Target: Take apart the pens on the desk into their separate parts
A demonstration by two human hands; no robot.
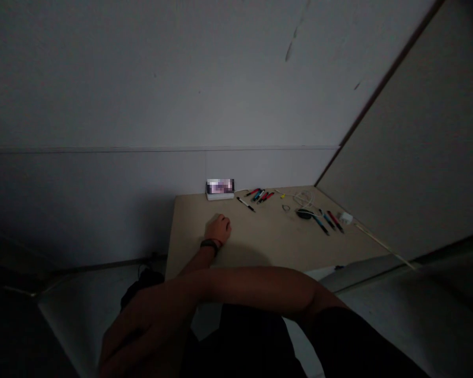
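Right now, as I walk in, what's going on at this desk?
Someone's left hand rests on the desk, fingers curled, near a small lit screen. Their right arm crosses over the left arm, with the right hand at the lower left; whether it grips anything is too dark to tell. Pens lie on the desk, untouched.

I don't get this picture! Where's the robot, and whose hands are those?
There's no robot here: it's a person using bare hands. A camera worn on their head took this one picture, looking forward and down.

The left hand rests on the table, with dark bands on its wrist. The right hand reaches across the left arm. I can't see anything held in either.

On the table are a lit, blurred-out screen, pens, a pale cable and a dark rounded object.
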